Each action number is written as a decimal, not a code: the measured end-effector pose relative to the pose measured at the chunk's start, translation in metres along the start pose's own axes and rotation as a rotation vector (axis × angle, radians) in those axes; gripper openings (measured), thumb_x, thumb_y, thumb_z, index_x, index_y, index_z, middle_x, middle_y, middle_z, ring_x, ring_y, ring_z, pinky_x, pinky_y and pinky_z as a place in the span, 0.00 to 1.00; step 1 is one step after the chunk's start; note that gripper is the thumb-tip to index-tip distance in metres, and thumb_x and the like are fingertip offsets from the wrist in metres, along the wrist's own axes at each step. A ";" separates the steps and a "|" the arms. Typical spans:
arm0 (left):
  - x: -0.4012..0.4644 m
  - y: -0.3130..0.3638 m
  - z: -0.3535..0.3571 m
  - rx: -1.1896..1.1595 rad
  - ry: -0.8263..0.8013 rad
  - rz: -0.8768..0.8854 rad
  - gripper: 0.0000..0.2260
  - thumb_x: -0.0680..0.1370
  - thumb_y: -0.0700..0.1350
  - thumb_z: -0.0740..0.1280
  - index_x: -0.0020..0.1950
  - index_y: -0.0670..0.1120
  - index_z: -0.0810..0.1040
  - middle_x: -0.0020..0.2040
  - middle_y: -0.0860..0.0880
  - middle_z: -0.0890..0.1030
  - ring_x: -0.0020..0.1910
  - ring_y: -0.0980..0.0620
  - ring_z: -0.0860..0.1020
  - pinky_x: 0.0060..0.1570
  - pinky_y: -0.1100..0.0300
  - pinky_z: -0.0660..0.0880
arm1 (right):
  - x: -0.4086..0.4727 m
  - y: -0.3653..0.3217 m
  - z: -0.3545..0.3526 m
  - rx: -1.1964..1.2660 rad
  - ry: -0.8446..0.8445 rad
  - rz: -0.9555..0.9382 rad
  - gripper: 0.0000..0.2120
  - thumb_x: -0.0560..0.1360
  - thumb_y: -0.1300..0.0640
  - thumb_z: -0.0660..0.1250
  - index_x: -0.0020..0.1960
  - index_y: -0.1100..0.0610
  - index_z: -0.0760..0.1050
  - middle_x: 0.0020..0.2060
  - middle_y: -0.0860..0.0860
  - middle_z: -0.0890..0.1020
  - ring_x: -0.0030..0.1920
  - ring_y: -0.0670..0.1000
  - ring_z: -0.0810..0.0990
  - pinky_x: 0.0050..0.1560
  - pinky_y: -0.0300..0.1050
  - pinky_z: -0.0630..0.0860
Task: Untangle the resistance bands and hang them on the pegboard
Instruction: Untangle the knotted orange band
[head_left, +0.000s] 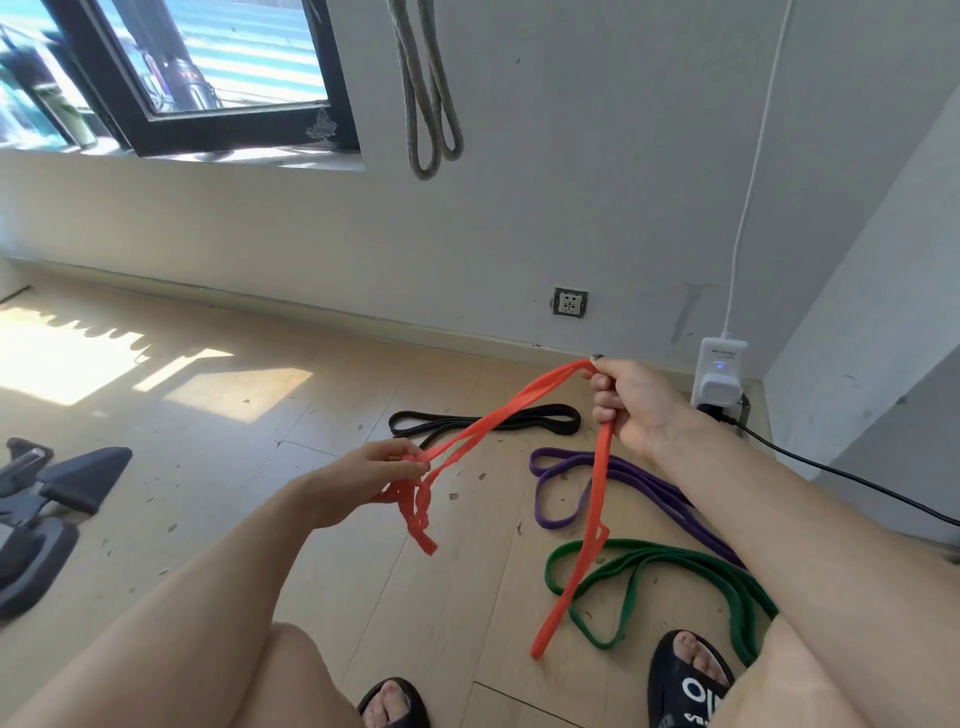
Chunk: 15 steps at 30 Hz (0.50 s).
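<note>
The right hand (631, 402), raised and curled, grips the orange band (498, 421) at its top. The lower left hand (374, 470) pinches its knotted part, both arms outstretched over the floor (291, 415).

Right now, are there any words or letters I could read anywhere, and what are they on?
White plug-in box by the wall: a small grey label near its top, too blurred to read.
Right black sandal: big white letters, cut off by the leg and the picture's edge, not readable as a word.
Wall socket: no words visible.
Nothing else carries text.
</note>
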<state>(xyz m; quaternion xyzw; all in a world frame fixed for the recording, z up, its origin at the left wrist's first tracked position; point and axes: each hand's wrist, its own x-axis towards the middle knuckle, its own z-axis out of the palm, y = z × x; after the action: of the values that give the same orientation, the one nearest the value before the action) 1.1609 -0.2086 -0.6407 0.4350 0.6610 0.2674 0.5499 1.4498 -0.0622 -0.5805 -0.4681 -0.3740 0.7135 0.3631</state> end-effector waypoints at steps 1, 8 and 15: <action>0.000 -0.002 -0.001 0.021 0.014 -0.041 0.04 0.81 0.40 0.67 0.56 0.42 0.78 0.48 0.44 0.82 0.48 0.47 0.83 0.58 0.51 0.80 | 0.001 0.001 0.000 -0.002 0.009 0.006 0.11 0.84 0.59 0.60 0.46 0.61 0.75 0.26 0.45 0.68 0.21 0.43 0.61 0.23 0.35 0.58; 0.010 -0.019 -0.010 0.500 0.254 -0.256 0.13 0.75 0.35 0.69 0.56 0.45 0.72 0.51 0.45 0.80 0.47 0.48 0.81 0.44 0.56 0.82 | -0.001 0.002 0.010 0.055 0.038 0.019 0.11 0.84 0.59 0.60 0.46 0.60 0.74 0.27 0.45 0.68 0.21 0.42 0.60 0.23 0.35 0.58; -0.013 -0.051 -0.031 0.643 0.314 -0.579 0.08 0.82 0.38 0.59 0.57 0.36 0.74 0.47 0.40 0.83 0.36 0.47 0.82 0.37 0.55 0.83 | 0.002 -0.006 -0.010 0.148 0.154 0.018 0.13 0.85 0.59 0.58 0.44 0.59 0.73 0.24 0.44 0.68 0.18 0.42 0.60 0.21 0.34 0.58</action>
<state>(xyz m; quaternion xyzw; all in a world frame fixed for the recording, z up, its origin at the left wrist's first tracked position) 1.1169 -0.2400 -0.6688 0.3350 0.8801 -0.0534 0.3321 1.4590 -0.0557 -0.5789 -0.4969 -0.2871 0.7043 0.4179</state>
